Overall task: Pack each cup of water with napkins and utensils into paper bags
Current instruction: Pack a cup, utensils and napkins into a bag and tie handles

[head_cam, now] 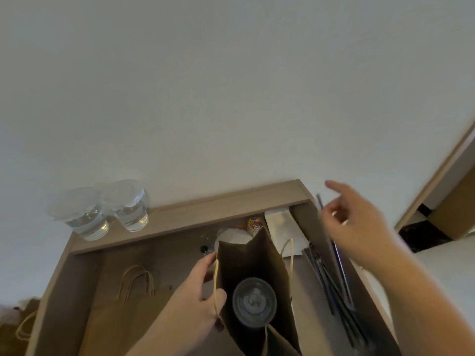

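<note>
White wall [231, 86] is filling the upper view, and a wooden counter [180, 211] is running below it. An open paper bag [257, 255] is standing upright on the counter, and the left grip [198, 283] is clamping its left rim. A flat bag [123, 312] is lying left of that grip. Two cups of water [84, 217] are standing on the back ledge, beyond and left of it. A lidded cup [254, 301] is sitting at the open bag's bottom, just right of the left grip. The right grip [359, 227] is hovering right of the bag, index finger out, other fingers curling beside a thin dark straw [320, 201]; blur is hiding whether it is pinching it. More straws [331, 281] are lying below the right grip.
</note>
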